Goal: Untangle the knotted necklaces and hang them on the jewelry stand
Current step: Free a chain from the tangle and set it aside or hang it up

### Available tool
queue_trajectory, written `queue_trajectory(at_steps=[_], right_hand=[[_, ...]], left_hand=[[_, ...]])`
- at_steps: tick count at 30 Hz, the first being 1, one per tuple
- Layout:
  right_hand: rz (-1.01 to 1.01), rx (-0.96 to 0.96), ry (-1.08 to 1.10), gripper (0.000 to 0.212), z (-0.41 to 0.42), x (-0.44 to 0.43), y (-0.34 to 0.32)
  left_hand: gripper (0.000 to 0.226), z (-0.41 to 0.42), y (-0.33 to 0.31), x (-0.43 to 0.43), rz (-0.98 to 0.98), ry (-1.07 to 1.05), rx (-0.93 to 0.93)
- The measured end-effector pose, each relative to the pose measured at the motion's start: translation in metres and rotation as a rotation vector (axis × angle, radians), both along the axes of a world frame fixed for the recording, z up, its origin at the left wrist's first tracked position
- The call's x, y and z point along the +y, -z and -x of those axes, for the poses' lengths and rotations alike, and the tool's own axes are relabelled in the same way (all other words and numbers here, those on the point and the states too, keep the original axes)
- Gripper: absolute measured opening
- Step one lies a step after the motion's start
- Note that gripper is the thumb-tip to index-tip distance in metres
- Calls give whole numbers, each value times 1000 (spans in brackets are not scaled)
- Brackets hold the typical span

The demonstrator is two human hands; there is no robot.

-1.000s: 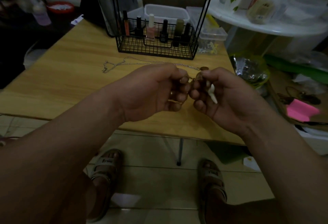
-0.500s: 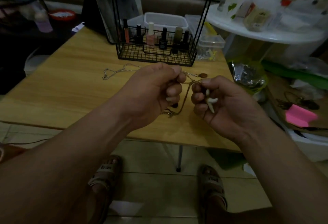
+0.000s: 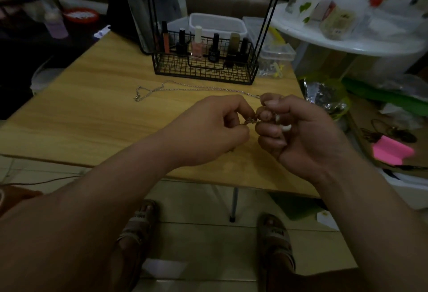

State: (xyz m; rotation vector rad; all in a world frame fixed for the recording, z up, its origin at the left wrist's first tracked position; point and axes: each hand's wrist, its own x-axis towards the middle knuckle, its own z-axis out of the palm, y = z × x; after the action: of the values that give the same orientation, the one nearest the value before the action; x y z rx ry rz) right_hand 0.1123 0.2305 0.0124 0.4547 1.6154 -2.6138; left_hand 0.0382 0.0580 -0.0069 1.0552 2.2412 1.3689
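Pale wood-grain desk (image 3: 81, 118), smooth flat top. At its far edge sits the black wire stand (image 3: 205, 69): a rectangular mesh basket base with thin straight rods running up out of shot, and a row of little nail polish bottles (image 3: 198, 45) standing upright inside it. Both hands are out in front of the stand, toward the near edge of the desk and raised a bit above it. The left hand (image 3: 208, 129) and right hand (image 3: 303, 129) are knuckle to knuckle, fingers curled in, each pinching the same small knot (image 3: 251, 120) of dark, brassy-looking links between thumb and fingertips. Just in front of the stand's base, a fine silver chain (image 3: 185, 88) lies flat on the wood, its long axis running parallel to the basket's front. The clasp end curls into a small loop past the stand's left corner, and the other end leads off toward the right hand's fingers. Tucked under that hand's curled fingers is a small white curved piece (image 3: 286, 127), glossy, kind of tooth-shaped. Can't tell how the links in the knot actually cross, too tiny and dim.
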Motion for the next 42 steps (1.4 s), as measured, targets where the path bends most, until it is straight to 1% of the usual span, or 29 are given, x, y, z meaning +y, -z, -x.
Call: queue_trajectory(at_steps=[3, 9, 12, 15, 17, 21, 25, 27, 29, 33, 37, 42], right_hand=[[-170, 19, -43, 11, -1, 4, 2], [-268, 53, -134, 11, -4, 8, -1], [-288, 48, -144, 8, -4, 9, -2], [-299, 51, -137, 9, -3, 8, -2], [-304, 50, -127, 11, -3, 8, -2], [-315, 38, -120, 13, -3, 9, -4], [-317, 9, -106, 11, -4, 14, -6], [-305, 3, -115, 7, -4, 15, -6], [-267, -4, -135, 7, -4, 16, -6], [-201, -1, -158, 7, -5, 16, -6], [-240, 16, -173, 6, -5, 17, -6], [-380, 40, -203, 11, -7, 19, -8]], left_hand=[[21, -2, -5, -1, 29, 59, -95], [13, 1, -5, -5, 60, 70, -81], [7, 0, -3, -4, 47, 84, -111], [12, -3, -4, -3, 41, 122, -127], [8, -4, -5, -3, 55, 133, -124], [3, -5, -5, -3, 16, 99, -131], [6, -3, -8, -5, -51, 46, -154], [8, -2, -10, -6, -71, 44, -149], [9, -2, -11, -7, -93, 30, -145], [4, -2, -13, -7, -162, 24, -258], [7, -3, -14, -7, -167, 55, -323], [7, -6, -15, -6, -166, 53, -360]])
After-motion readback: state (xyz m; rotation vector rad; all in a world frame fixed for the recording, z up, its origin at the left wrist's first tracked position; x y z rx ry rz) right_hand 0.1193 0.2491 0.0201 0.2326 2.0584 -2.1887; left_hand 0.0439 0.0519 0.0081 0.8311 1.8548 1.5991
